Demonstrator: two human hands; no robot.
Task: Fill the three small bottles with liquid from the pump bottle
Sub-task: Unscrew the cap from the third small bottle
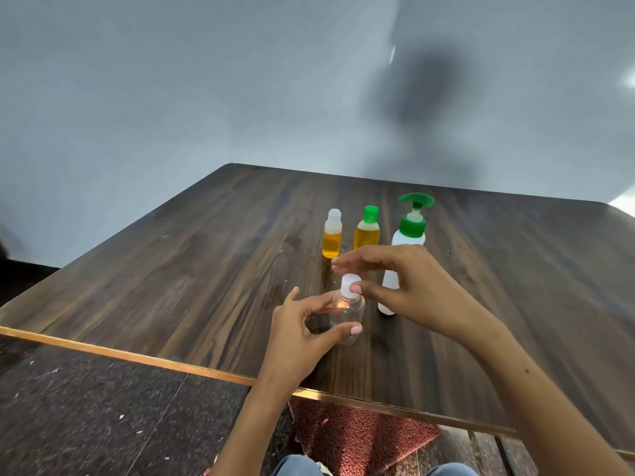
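Three small bottles and one pump bottle (403, 255) stand on the wooden table (206, 269): one uncapped bottle (332, 238) holding yellow liquid, one green-capped bottle (367, 229) holding yellow liquid just beside it, and one clear bottle (347, 317) nearest the front edge. Left hand (302, 333) grips the clear bottle's body between thumb and curled fingers. Right hand (409, 286) pinches its white cap (349, 286) with thumb and fingertips, partly hiding the pump bottle.
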